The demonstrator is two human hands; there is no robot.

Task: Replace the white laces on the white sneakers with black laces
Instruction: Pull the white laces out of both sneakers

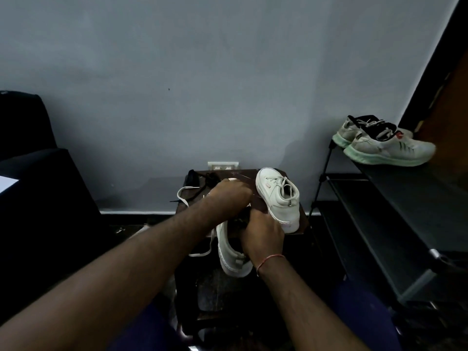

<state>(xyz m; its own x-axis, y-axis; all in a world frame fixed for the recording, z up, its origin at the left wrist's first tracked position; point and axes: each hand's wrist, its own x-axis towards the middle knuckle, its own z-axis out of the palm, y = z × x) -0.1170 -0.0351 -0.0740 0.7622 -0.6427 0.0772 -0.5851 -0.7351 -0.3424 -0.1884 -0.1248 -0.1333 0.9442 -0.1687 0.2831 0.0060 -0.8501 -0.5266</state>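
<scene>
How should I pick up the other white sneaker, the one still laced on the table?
Probably by its heel collar, from the near right: the laced sneaker lies heel toward you, opening exposed on that side, toe pointing away.

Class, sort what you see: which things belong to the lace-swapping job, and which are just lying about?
Job: held sneaker, second sneaker, black laces, white lace.
Lying about: green-soled shoes, rack, socket.
</scene>
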